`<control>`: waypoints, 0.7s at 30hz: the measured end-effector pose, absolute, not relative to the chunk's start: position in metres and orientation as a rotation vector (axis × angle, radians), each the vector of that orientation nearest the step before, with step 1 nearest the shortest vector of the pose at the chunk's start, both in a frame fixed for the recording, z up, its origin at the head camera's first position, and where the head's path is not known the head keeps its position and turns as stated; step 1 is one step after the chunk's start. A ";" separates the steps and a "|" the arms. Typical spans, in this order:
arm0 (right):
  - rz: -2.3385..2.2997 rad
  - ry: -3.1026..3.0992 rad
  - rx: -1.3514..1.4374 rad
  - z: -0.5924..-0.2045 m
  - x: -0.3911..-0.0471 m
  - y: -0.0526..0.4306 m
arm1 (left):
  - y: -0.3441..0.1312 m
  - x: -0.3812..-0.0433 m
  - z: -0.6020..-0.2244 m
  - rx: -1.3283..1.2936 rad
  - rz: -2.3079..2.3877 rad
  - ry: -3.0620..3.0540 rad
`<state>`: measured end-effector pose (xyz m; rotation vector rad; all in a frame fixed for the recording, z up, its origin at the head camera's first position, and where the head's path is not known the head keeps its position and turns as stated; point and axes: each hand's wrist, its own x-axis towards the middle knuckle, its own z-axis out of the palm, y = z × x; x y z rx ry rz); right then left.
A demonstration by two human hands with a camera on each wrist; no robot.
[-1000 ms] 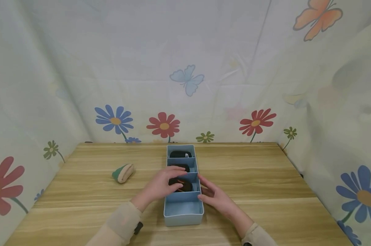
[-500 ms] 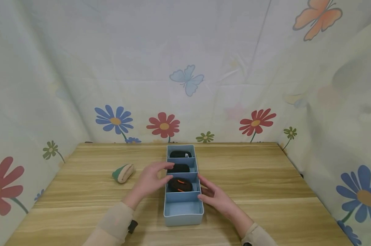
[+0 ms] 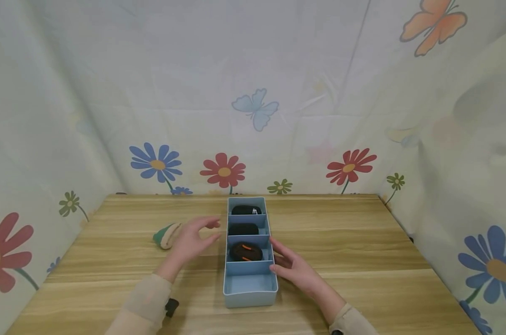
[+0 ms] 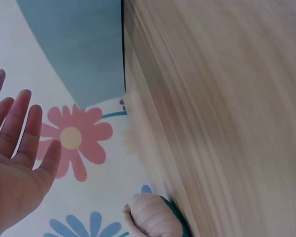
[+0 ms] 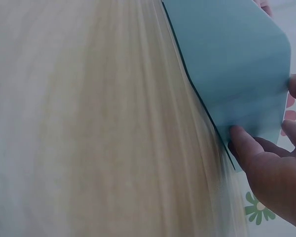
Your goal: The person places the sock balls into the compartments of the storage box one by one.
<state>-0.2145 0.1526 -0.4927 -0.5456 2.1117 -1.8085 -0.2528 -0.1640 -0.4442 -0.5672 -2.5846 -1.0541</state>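
Note:
A long light-blue divided box (image 3: pixel 250 300) stands in the middle of the table, its compartments in a row. Three of them hold dark rolled bundles that look like socks: a black one with a white mark (image 3: pixel 245 210), a plain black one (image 3: pixel 243 229) and a dark one with orange stripes (image 3: pixel 246 251); the nearest compartment holds nothing. My left hand (image 3: pixel 190 239), fingers spread and holding nothing, is left of the box, partly covering a beige-and-green rolled sock bundle (image 3: pixel 162 237). My right hand (image 3: pixel 300 274) touches the box's right wall with its fingertips (image 5: pixel 239 133).
The wooden table (image 3: pixel 340 223) extends to both sides of the box. A pale cloth curtain (image 3: pixel 303 139) with flowers and butterflies hangs behind the table and along its sides.
My left hand has let go of the orange-striped bundle in the third compartment and moved left, out of the box, towards the beige-and-green bundle. The right hand and box stay put.

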 end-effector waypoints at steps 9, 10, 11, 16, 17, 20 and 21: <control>-1.815 2.101 -0.528 -0.492 -0.215 0.152 | -0.185 -0.256 -0.448 -0.430 -1.062 -2.610; -1.819 2.098 -0.529 -0.492 -0.215 0.152 | -0.187 -0.257 -0.449 -0.418 -1.062 -2.614; -1.822 2.095 -0.533 -0.492 -0.215 0.152 | -0.190 -0.257 -0.450 -0.403 -1.062 -2.619; -1.822 2.099 -0.541 -0.492 -0.216 0.152 | -0.201 -0.259 -0.452 -0.358 -1.084 -2.615; -1.821 2.101 -0.544 -0.492 -0.215 0.153 | -0.203 -0.260 -0.453 -0.357 -1.086 -2.610; -1.817 2.109 -0.552 -0.492 -0.215 0.153 | -0.210 -0.262 -0.455 -0.362 -1.102 -2.585; -1.816 2.111 -0.553 -0.492 -0.215 0.153 | -0.213 -0.262 -0.455 -0.364 -1.112 -2.579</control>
